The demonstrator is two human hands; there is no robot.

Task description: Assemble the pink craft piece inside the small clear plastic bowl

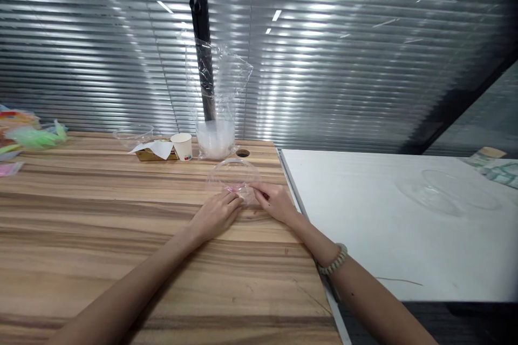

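Note:
A small clear plastic bag (pixel 245 194) with a bit of pink at its upper left lies between my two hands, low over the wooden tabletop. My left hand (pixel 218 214) has its fingers closed on the bag's left side. From the right, my right hand (pixel 275 203) pinches the bag's other side between thumb and fingertips. A beaded bracelet circles the right forearm. Just behind the bag is a round clear plastic bowl or lid (pixel 233 163), its front part covered by the bag and hands. The bag's contents are too small to make out.
Behind stand a tall clear bag of stacked plastic cups (pixel 216 139), a paper cup (pixel 183 146), a small brown box (pixel 156 150) and a clear bowl (pixel 133 133). Colourful packets (pixel 36 134) lie far left. A white table (pixel 343 215) with clear lids (pixel 437 194) adjoins on the right.

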